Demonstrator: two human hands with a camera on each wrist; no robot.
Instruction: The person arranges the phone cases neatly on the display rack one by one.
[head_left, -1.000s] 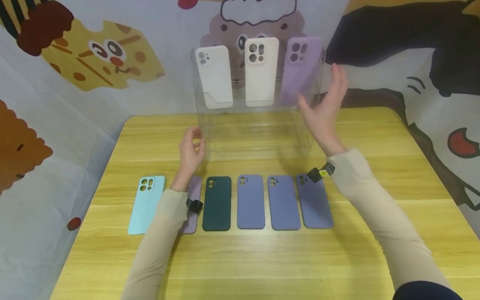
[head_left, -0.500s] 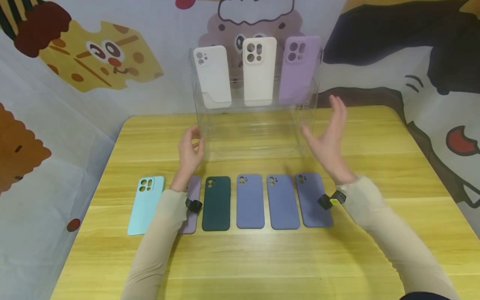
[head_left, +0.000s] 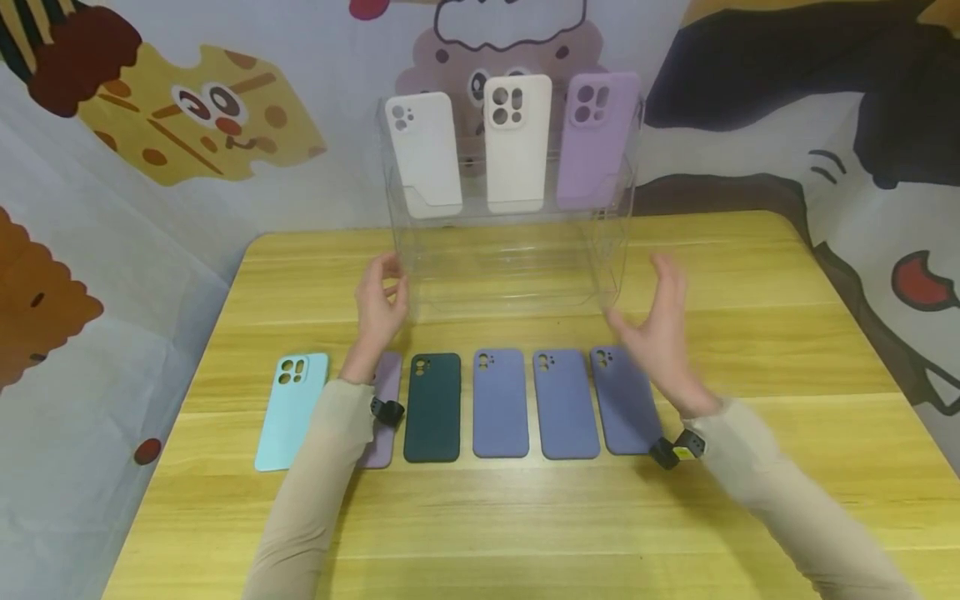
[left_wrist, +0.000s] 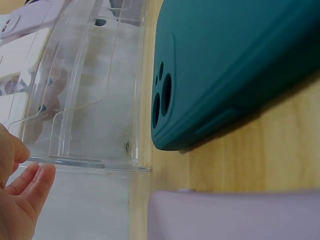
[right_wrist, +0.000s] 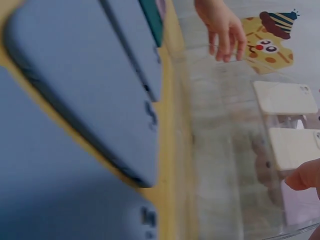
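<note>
A clear display stand (head_left: 510,262) stands at the back of the table. Its upper ledge holds a white phone case (head_left: 427,158), a cream phone case (head_left: 517,154) and a light purple phone case (head_left: 596,150). My left hand (head_left: 380,302) is at the stand's left side, its bent fingertips at the clear edge; whether they press it cannot be told. My right hand (head_left: 663,346), spread and holding nothing, is just beyond the rightmost blue-purple phone case (head_left: 624,408), right of the stand. In the right wrist view, the right thumb (right_wrist: 302,176) overlaps the purple case.
In the front row lie a light blue phone case (head_left: 291,417), a mauve phone case (head_left: 386,383) partly under my left arm, a dark green phone case (head_left: 432,408), and blue-purple phone cases (head_left: 501,404). A cartoon-printed cloth (head_left: 337,50) hangs behind the table (head_left: 480,533).
My right hand has moved from beside the purple case on the ledge down toward the front row, thumb and fingers still spread. The left hand stays at the stand's left side.
</note>
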